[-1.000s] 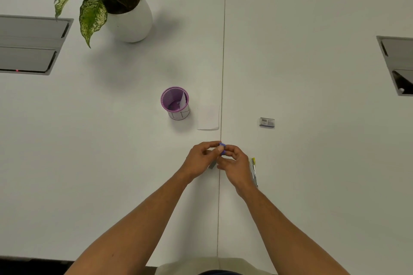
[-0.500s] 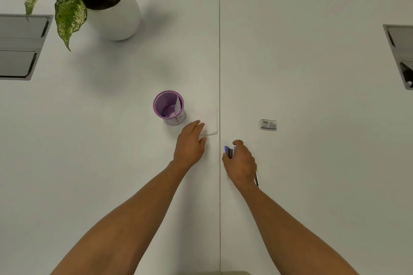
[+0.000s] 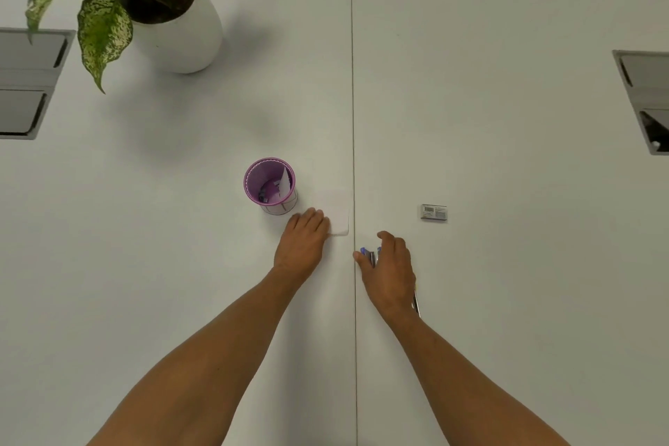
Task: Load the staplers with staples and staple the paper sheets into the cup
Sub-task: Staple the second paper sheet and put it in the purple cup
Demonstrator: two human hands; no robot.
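Your hands have parted: left hand (image 3: 303,242) now lies flat on the paper sheets (image 3: 338,215) beside the purple cup (image 3: 269,185). Your right hand (image 3: 389,266) grips the blue stapler (image 3: 368,254). Stapling looks next.

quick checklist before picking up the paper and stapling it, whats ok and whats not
1. Left hand on the paper stack: ok, fingers rest on its near left corner.
2. Stapler in the right hand: ok, gripped, blue tip showing.
3. Stapler loaded: cannot tell, mostly hidden by the hand.
4. Paper lifted into the stapler: not ok, it lies flat on the table.
5. Cup upright beside the stack: ok, a sheet already inside.
6. Staple box nearby: ok, at the right.
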